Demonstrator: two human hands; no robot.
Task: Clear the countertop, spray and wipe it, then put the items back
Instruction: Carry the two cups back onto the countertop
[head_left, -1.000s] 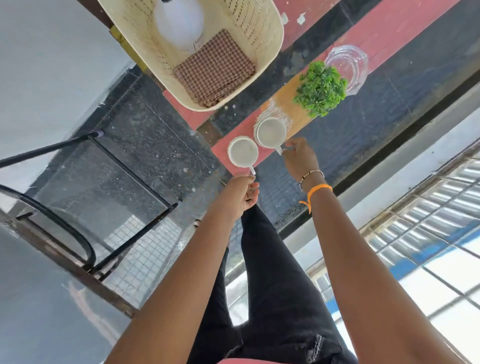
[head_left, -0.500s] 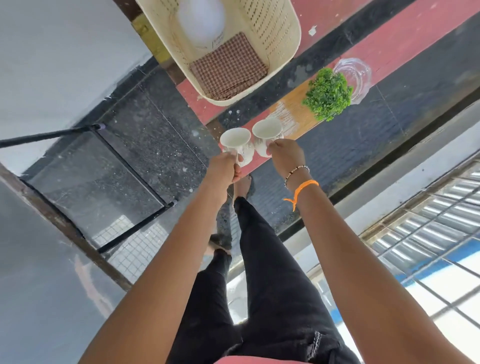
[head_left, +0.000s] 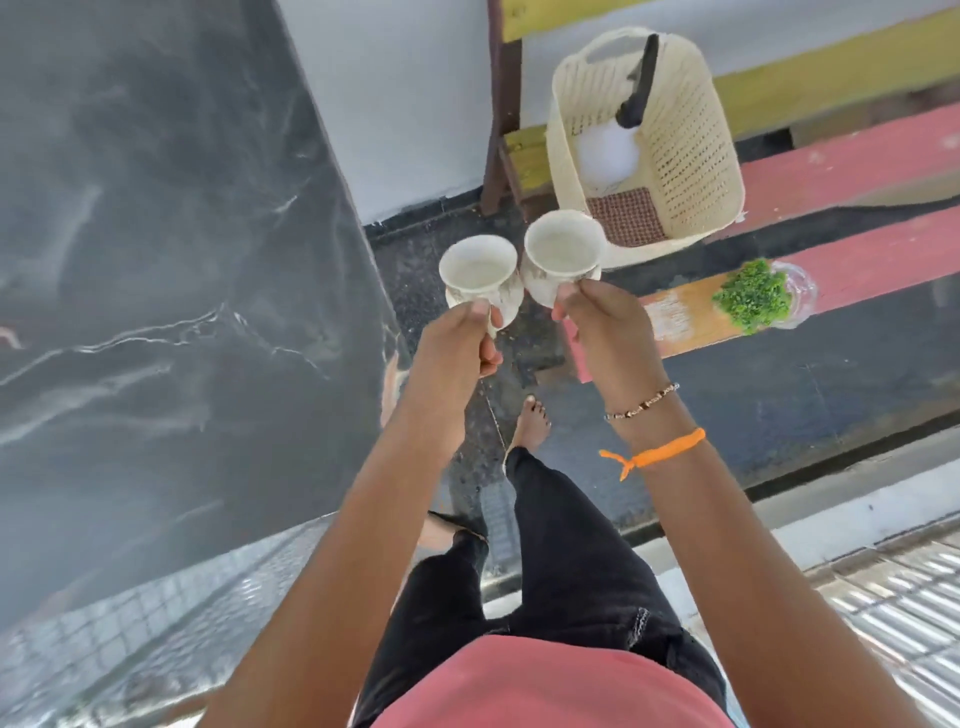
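Observation:
My left hand (head_left: 460, 340) grips a white cup (head_left: 480, 275) by its handle. My right hand (head_left: 608, 327) grips a second white cup (head_left: 561, 254) the same way. Both cups are empty, upright and held side by side in the air above the floor, between the dark marble countertop (head_left: 171, 260) on the left and the red bench (head_left: 857, 270) on the right. A cream plastic basket (head_left: 680, 135) on the bench holds a white spray bottle (head_left: 608, 150) with a black trigger and a folded checked cloth (head_left: 626, 215).
A small green plant (head_left: 753, 296) in a clear glass dish (head_left: 797, 283) stands on the bench's front plank. My legs and bare feet are on the dark floor below. A white ledge and a window grille lie at the lower right.
Both cups have been lifted off the bench plank and carried leftward toward the countertop. The view has turned, so the marble countertop now fills the left side.

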